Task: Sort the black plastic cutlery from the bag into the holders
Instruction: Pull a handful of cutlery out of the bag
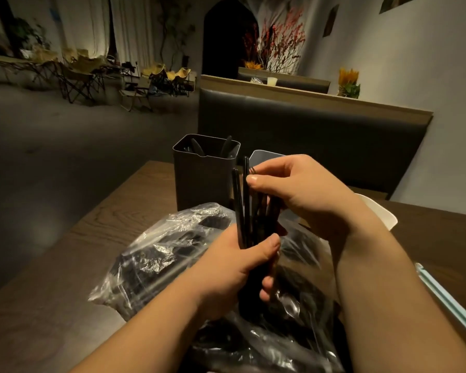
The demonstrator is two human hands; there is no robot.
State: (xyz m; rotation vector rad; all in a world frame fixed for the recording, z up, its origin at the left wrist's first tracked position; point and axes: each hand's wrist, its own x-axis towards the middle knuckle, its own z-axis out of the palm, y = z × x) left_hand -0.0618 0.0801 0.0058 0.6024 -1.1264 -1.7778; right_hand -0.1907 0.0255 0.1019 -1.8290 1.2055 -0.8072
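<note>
Grips a bunch of cutlery point(242, 211) upright in the left hand point(236, 269) above the bag point(159, 254), handles up for easy picking; pinches one handle top with the right hand point(293, 189) (apparently to draw it out for the holders point(202, 181) just behind, one part-filled).

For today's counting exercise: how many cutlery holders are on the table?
2. A dark holder stands behind the bag; a paler holder sits just right of it, mostly hidden by the right hand. More may be hidden.
</note>
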